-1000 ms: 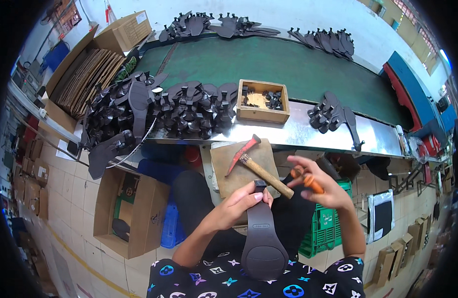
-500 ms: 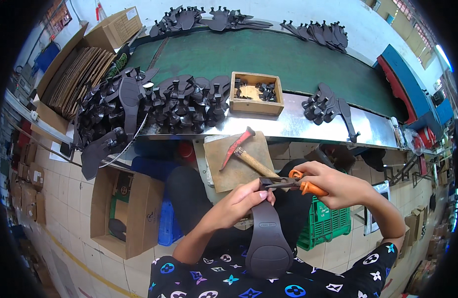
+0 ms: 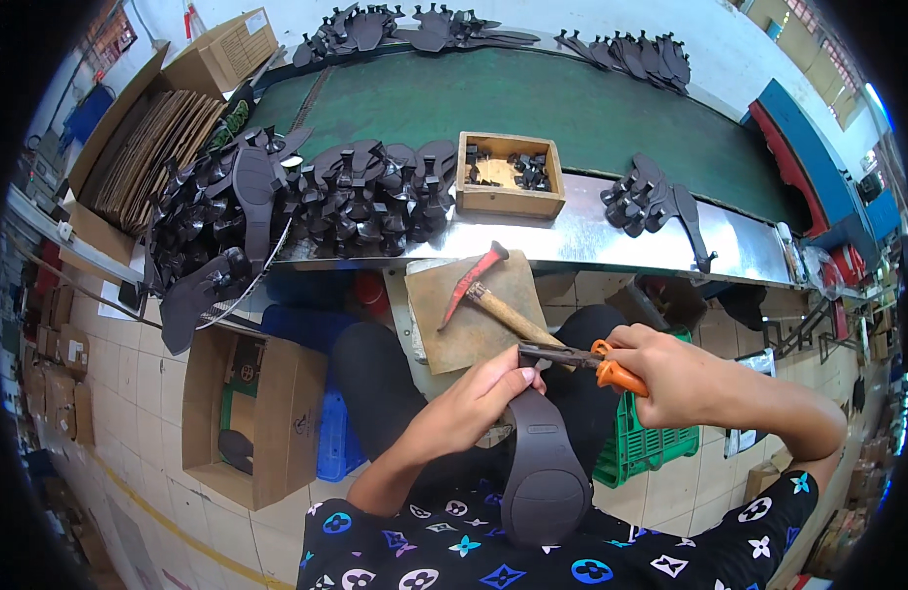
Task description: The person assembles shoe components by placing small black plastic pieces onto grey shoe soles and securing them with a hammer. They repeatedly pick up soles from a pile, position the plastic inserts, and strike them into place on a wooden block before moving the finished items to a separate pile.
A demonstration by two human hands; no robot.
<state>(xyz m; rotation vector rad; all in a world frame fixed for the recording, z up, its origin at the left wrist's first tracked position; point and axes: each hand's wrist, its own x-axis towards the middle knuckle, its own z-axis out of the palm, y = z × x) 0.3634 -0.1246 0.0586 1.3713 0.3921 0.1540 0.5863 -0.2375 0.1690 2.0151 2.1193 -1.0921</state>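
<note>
My left hand (image 3: 474, 405) is closed around the heel of a dark heeled shoe sole (image 3: 546, 482), whose broad front end rests toward my body. My right hand (image 3: 665, 374) grips orange-handled pliers (image 3: 619, 378). The jaws reach left to the heel's end beside my left thumb; whether they bite on anything there is hard to make out. Just beyond my hands, a hammer (image 3: 511, 317) with a red head and wooden handle lies on a worn tan board (image 3: 426, 339).
A wooden box (image 3: 510, 202) of small black pieces stands on the metal-edged bench (image 3: 533, 246). Heeled soles pile up left of it (image 3: 375, 197), with a smaller group (image 3: 636, 202) to its right. Below are an open carton (image 3: 287, 433) and a green crate (image 3: 661, 447).
The pliers' jaws have come closer over the heel's end, hiding more of it. The sole's wide end has swung slightly right, and my right elbow has moved outward.
</note>
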